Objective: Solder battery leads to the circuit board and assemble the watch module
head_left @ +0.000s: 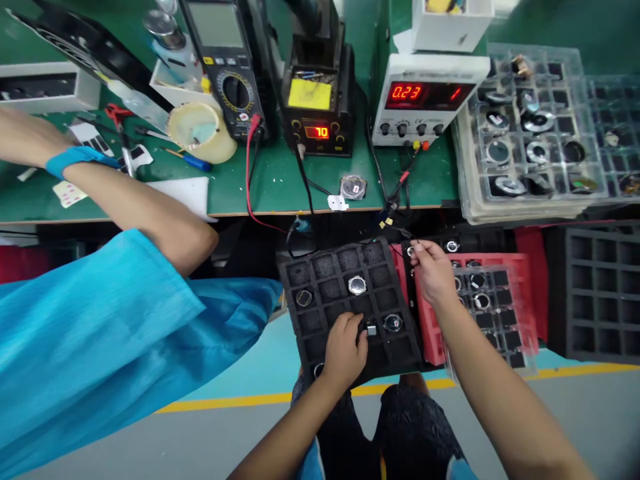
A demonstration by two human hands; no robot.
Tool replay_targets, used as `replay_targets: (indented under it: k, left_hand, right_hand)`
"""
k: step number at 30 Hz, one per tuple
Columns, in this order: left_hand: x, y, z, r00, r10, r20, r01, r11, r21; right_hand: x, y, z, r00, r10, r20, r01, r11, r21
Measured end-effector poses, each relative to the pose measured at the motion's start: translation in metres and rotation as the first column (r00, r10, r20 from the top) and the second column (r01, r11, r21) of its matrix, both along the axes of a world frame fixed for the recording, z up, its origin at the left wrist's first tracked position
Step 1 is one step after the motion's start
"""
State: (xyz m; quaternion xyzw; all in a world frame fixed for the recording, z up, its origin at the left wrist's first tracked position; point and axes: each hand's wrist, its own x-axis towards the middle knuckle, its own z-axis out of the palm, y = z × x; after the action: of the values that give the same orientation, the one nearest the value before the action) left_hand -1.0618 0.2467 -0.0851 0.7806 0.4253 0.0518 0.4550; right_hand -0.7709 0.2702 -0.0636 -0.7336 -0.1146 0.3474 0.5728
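A black foam tray (333, 288) with square compartments lies over my lap and holds several round watch parts, among them a silver one (357, 285) and a dark one (393, 323). My left hand (347, 347) rests on the tray, its thumb and fingers at a small silver square piece (371, 328) in one compartment. Just beyond the tray's right edge, my right hand (431, 267) pinches something small at its fingertips, close to thin dark wires (400, 230); a small round part (411, 252) shows beside the fingers.
Red tray (430, 327) and clear compartment box (503, 313) lie right of the foam tray. On the green bench stand a multimeter (233, 80), a soldering station (317, 113), a power supply (425, 100) and stacked clear boxes (540, 133). Another person's arm (145, 207) reaches in at left.
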Motion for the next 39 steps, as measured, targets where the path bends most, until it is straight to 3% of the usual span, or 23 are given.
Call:
replay_targets:
  k: [4, 7, 10, 13, 15, 18, 20, 22, 24, 27, 30, 31, 33, 36, 39]
  left_hand:
    - [0.052, 0.017, 0.018, 0.992, -0.075, 0.105, 0.076, 0.997, -0.005]
    - [0.108, 0.036, 0.032, 0.961, -0.085, 0.262, 0.098, 0.995, -0.036]
    - [0.145, 0.053, 0.048, 0.939, -0.066, 0.337, 0.093, 0.994, -0.065]
    - [0.147, 0.063, 0.075, 0.941, -0.069, 0.332, 0.112, 0.987, -0.112]
    - [0.138, 0.067, 0.101, 0.893, 0.03, 0.45, 0.098, 0.961, -0.26]
    - [0.13, 0.07, 0.142, 0.802, 0.153, 0.578, 0.198, 0.844, -0.498]
    - [0.131, 0.072, 0.161, 0.79, 0.168, 0.589, 0.225, 0.815, -0.534]
    - [0.134, 0.073, 0.168, 0.819, 0.139, 0.556, 0.185, 0.854, -0.486]
    - [0.132, 0.073, 0.16, 0.84, 0.092, 0.534, 0.143, 0.913, -0.382]
    - [0.11, 0.065, 0.122, 0.861, -0.004, 0.509, 0.122, 0.972, -0.199]
    - [0.073, 0.046, 0.073, 0.978, -0.069, 0.197, 0.077, 0.996, -0.037]
    - [0.059, 0.039, 0.059, 0.997, -0.065, 0.037, 0.065, 0.998, 0.003]
    - [0.035, 0.023, 0.037, 0.997, -0.011, -0.083, 0.014, 0.999, 0.037]
    - [0.011, 0.005, 0.019, 0.983, 0.058, -0.174, -0.048, 0.997, 0.063]
    - [0.005, -0.003, 0.011, 0.972, 0.086, -0.22, -0.082, 0.996, 0.028]
  right_hand:
    - [0.0, -0.015, 0.04, 0.975, 0.067, -0.212, -0.052, 0.996, 0.073]
    - [0.0, -0.021, 0.069, 0.862, 0.178, -0.475, -0.091, 0.975, 0.2]
    - [0.003, -0.028, 0.085, 0.803, 0.257, -0.538, -0.073, 0.938, 0.339]
    - [0.004, -0.043, 0.078, 0.903, 0.254, -0.347, -0.117, 0.922, 0.37]
    - [0.0, -0.057, 0.064, 0.944, 0.302, -0.133, -0.256, 0.924, 0.283]
    - [-0.015, -0.076, 0.041, 0.87, 0.471, 0.145, -0.487, 0.868, 0.1]
    - [-0.026, -0.084, 0.033, 0.849, 0.484, 0.212, -0.501, 0.865, 0.033]
    - [-0.035, -0.09, 0.034, 0.882, 0.418, 0.218, -0.427, 0.904, -0.007]
    - [-0.04, -0.097, 0.044, 0.92, 0.313, 0.234, -0.318, 0.948, -0.015]
    - [-0.042, -0.109, 0.072, 0.955, 0.12, 0.272, -0.14, 0.988, 0.057]
    - [-0.043, -0.118, 0.102, 0.967, -0.022, 0.255, -0.028, 0.981, 0.191]
    - [-0.043, -0.12, 0.109, 0.971, -0.061, 0.233, 0.002, 0.969, 0.246]
    - [-0.041, -0.122, 0.12, 0.98, -0.114, 0.16, 0.055, 0.94, 0.337]
    - [-0.037, -0.126, 0.124, 0.992, -0.101, 0.072, 0.069, 0.93, 0.361]
    - [-0.036, -0.131, 0.119, 0.998, -0.067, -0.007, 0.066, 0.943, 0.326]
